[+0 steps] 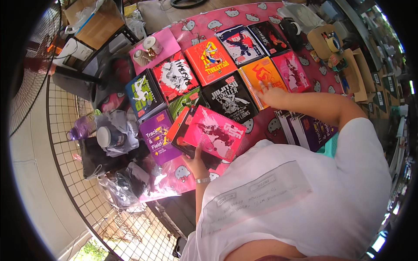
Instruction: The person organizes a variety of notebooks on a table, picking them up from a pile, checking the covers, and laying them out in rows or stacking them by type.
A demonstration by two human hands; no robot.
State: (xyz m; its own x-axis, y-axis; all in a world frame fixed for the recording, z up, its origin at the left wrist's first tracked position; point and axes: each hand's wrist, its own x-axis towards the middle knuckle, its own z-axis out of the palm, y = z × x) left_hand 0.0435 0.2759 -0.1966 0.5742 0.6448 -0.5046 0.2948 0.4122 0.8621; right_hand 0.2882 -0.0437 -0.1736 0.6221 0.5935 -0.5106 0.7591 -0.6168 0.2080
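Observation:
My left hand [196, 164], with a watch on the wrist, grips the near edge of a small stack of spiral notebooks topped by a bright pink notebook [213, 132]. My right hand [272, 96] reaches across the table and lies flat on an orange notebook [260, 76]. Several more notebooks lie in rows on the pink patterned tablecloth [261, 126]: a black one [229, 99], a red-orange one [210, 60], a purple one [157, 137] and a magenta one [291, 71] next to my right hand.
A purple notebook pile [311, 129] lies under my right forearm. Tape rolls [150, 43] sit on a pink sheet at the far left corner. Cardboard trays [355, 69] stand at the right, a wire grid [78, 174] and plastic bags [115, 130] at the left.

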